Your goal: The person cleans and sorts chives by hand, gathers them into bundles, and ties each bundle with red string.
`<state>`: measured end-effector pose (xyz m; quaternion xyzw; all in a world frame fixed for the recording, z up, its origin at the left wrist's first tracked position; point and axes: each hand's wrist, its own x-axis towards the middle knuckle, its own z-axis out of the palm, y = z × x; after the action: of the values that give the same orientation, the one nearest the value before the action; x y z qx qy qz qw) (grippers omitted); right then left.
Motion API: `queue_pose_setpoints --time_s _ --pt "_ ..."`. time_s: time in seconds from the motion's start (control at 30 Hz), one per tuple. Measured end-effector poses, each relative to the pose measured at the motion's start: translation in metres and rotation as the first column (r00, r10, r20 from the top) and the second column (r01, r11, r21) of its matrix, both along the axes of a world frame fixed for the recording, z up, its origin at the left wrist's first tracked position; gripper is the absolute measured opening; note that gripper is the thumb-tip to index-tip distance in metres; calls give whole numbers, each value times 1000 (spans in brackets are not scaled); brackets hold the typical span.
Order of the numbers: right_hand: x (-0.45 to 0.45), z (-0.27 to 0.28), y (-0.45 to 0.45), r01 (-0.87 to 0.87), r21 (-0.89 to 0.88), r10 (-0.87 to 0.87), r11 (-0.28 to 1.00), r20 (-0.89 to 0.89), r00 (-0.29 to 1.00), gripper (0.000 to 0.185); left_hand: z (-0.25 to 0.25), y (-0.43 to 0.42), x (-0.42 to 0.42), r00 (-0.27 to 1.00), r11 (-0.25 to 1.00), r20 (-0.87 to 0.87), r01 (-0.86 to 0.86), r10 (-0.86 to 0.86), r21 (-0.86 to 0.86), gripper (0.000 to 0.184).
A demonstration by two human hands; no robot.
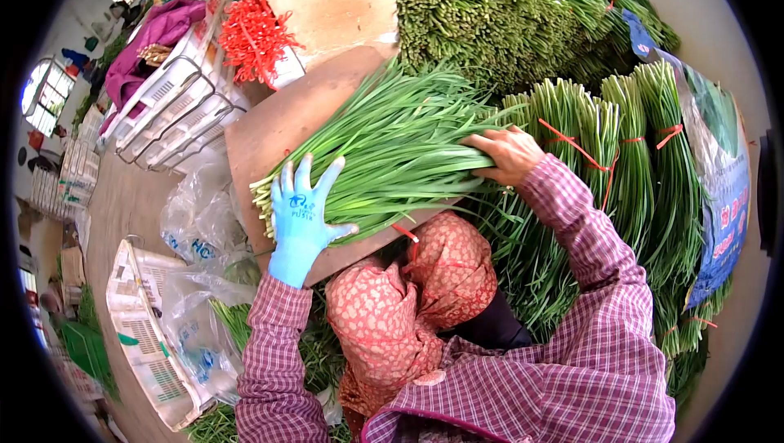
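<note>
A loose heap of garlic chives (400, 129) lies across a brown board (265, 129) in front of me, pale cut ends to the left and green leaves to the right. My left hand (302, 214), in a light blue glove, rests on the stem end with its fingers spread. On the leafy end, my bare right hand (510, 155) has its fingers bent around some leaves; the fingertips are partly hidden. A red tie (405, 233) sticks out at the board's near edge, above my patterned-cloth-covered knees (384, 312).
Tied chive bundles (645, 133) stand at the right beside a blue printed sack (723, 214), with more stacked (490, 22) behind. A bunch of red ties (255, 35) sits beyond the board. White crates (167, 116) and clear plastic bags (204, 214) are at the left.
</note>
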<state>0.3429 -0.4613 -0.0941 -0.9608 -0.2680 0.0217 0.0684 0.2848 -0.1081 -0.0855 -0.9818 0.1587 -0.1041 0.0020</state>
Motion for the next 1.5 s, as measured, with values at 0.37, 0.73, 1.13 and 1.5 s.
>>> queue_pose_setpoints --time_s 0.37,0.73,1.13,1.5 --pt "35 77 10 10 619 -82 786 88 993 19 2 -4 -3 1000 996 -22 -18 20 85 106" --pt "103 -3 61 -287 99 232 953 373 898 13 1 -4 -2 1000 997 -11 -4 5 83 106" --pt "100 -19 64 -349 142 249 926 465 850 19 2 -5 -1 1000 997 -18 -12 14 82 107" --pt "101 5 49 128 717 -453 685 281 846 16 -3 -2 -1 1000 999 -19 -5 6 32 107"
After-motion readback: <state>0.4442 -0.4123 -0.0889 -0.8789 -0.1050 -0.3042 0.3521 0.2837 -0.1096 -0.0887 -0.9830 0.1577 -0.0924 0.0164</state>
